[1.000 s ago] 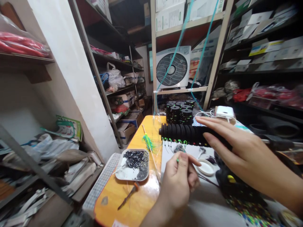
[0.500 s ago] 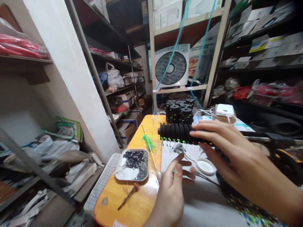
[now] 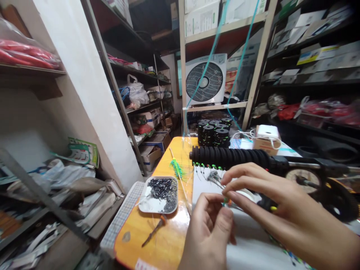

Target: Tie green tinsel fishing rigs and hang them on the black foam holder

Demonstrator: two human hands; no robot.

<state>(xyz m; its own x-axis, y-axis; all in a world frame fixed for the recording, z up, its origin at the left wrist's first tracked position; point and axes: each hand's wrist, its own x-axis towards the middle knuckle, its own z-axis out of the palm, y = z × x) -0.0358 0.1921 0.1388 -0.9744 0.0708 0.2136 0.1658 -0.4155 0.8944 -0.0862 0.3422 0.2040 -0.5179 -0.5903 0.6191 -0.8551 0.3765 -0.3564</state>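
A tiny green piece sits between the fingertips of both hands, just in front of the black ribbed roller and low over the white sheet on the bench. The left hand is curled, thumb and forefinger pinched on that piece; what exactly it is cannot be made out at this size. The right hand reaches in from the right with fingers stretched and its forefinger tip meeting the same piece, the other fingers spread loose above it.

The roller lies crosswise on a metal rod, with a row of small green beads hanging along its near edge. Behind the roller stand stacked black spools. To the roller's right are a white box with a cable and a dark wheel. To the roller's left, on the orange bench top, lies a green feathery lure on a thin stick, and nearer the camera a white tray holding small dark parts. A small tool lies in front of the tray. A white fan stands on the shelf far behind the roller.
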